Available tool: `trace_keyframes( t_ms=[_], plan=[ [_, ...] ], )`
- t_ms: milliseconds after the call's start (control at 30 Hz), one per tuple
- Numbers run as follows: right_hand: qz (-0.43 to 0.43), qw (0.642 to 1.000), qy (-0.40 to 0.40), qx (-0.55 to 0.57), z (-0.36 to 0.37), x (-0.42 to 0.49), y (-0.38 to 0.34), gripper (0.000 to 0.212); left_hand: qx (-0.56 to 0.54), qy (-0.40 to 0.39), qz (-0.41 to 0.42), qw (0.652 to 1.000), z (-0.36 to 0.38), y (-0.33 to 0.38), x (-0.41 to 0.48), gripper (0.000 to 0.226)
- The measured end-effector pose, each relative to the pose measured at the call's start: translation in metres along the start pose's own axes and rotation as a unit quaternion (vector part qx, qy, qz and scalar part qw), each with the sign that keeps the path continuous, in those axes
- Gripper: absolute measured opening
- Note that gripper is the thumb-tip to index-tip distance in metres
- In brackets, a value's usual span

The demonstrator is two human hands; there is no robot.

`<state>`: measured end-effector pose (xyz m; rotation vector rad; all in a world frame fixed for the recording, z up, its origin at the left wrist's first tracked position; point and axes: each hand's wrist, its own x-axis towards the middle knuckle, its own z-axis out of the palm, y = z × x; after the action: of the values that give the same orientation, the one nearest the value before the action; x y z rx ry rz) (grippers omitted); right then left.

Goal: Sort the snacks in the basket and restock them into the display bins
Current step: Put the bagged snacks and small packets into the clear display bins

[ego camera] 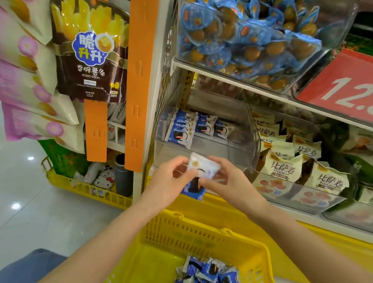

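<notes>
Your left hand (168, 180) and right hand (229, 183) pinch two blue packs (203, 166) with curled fingers (181, 161), just before the bin (204, 152) at 12 o'clock. About six more lie in the basket (198, 234) at 6 o'clock. The red sign (346, 84) at 2 o'clock reads "12.8".

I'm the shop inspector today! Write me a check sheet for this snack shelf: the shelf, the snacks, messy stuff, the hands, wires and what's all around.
Surface: white shelf carrying clear bins.
Job's things: yellow basket holds a pile of blue packets; clear display bin has a few matching bin packets standing at its back left, the rest bare.
Clutter: yellow crate of mixed goods on the floor, left.
Grippers: left hand and right hand together hold the held packets just in front of the bin.
Cables: nothing seen.
Surroundings: potato sticks bag hanging left; egg packs in the bin above; red price sign; cream roll packets in the next bin right.
</notes>
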<state>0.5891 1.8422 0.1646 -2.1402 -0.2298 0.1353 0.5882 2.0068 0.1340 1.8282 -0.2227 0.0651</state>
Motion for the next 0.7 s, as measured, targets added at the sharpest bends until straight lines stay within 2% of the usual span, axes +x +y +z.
trace_keyframes(
  t_ms=[67, 133, 267, 333, 400, 500, 567, 633, 700],
  plan=[
    [-0.036, 0.999, 0.005, -0.036, -0.002, 0.002, -0.001, 0.036, 0.044, -0.027, 0.020, 0.998, 0.003, 0.000, 0.001, 0.013],
    [-0.048, 0.998, 0.017, -0.023, -0.003, 0.005, 0.000, 0.025, 0.024, -0.024, 0.001, 0.999, 0.004, -0.001, 0.004, 0.018],
    [-0.017, 0.996, 0.034, 0.075, -0.008, 0.014, 0.003, 0.029, -0.033, 0.013, -0.061, 0.998, -0.001, 0.002, 0.014, 0.020],
    [-0.008, 0.999, 0.000, 0.046, -0.011, 0.017, 0.004, 0.031, 0.005, 0.028, -0.016, 0.999, -0.005, 0.004, 0.018, 0.016],
    [-0.022, 0.998, -0.034, -0.042, -0.014, 0.019, 0.003, 0.030, 0.069, 0.034, 0.073, 0.994, -0.009, 0.007, 0.019, 0.015],
    [-0.069, 0.989, -0.067, -0.113, -0.016, 0.023, -0.002, 0.019, 0.117, -0.003, 0.167, 0.979, -0.012, 0.009, 0.022, 0.011],
    [-0.072, 0.986, -0.088, -0.121, -0.021, 0.029, -0.007, 0.011, 0.122, -0.008, 0.178, 0.976, -0.013, 0.008, 0.030, 0.011],
    [-0.053, 0.986, -0.099, -0.119, -0.030, 0.037, -0.011, 0.008, 0.128, 0.012, 0.155, 0.979, -0.016, 0.004, 0.041, 0.018],
    [-0.026, 0.994, -0.068, -0.086, -0.043, 0.049, -0.011, 0.008, 0.150, 0.047, 0.124, 0.980, -0.022, -0.004, 0.052, 0.027]
  ],
)
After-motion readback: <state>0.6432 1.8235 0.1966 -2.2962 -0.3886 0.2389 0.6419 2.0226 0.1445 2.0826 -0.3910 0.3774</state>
